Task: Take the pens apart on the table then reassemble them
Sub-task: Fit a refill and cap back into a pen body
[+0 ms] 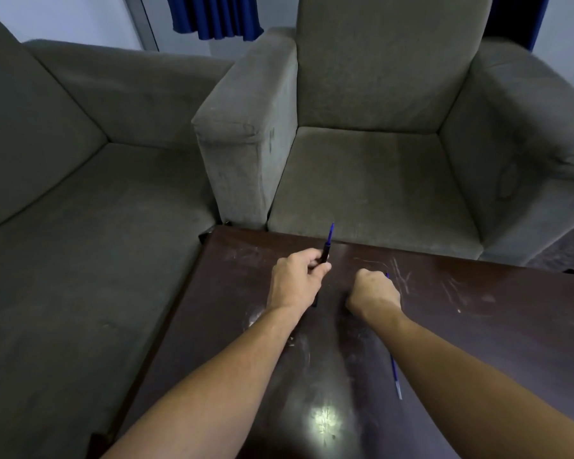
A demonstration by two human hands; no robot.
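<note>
Grey upholstery fills the room behind: a sofa (80, 193) on the left and an armchair (378, 144) at the far side, with a dark, scratched worktop (478, 309) pushed up against them. A person leans over it with both bare forearms out.

Left hand (295, 279) has its grip closed around a dark pen barrel (325, 253), held off the surface and pointing away toward the armchair, with a thin blue refill (330, 232) sticking out of its far end. Right hand (373, 289) is clenched into a fist just right of it, knuckles down near the worktop; a sliver of blue (387, 275) shows at its far edge, so it seems to be holding a small part (I cannot make out which). Nearer, beside the right forearm, a loose blue refill (395, 376) lies flat on the worktop, its pale tip toward the near edge.

My reading is that the job sits somewhere in the middle: at least one pen is apart, since a refill lies on its own, and the barrel in the left hand is only partly assembled or partly stripped. Whether this is the taking-apart or the putting-back, I cannot tell. Either way, the loose refill still needs a barrel.
</note>
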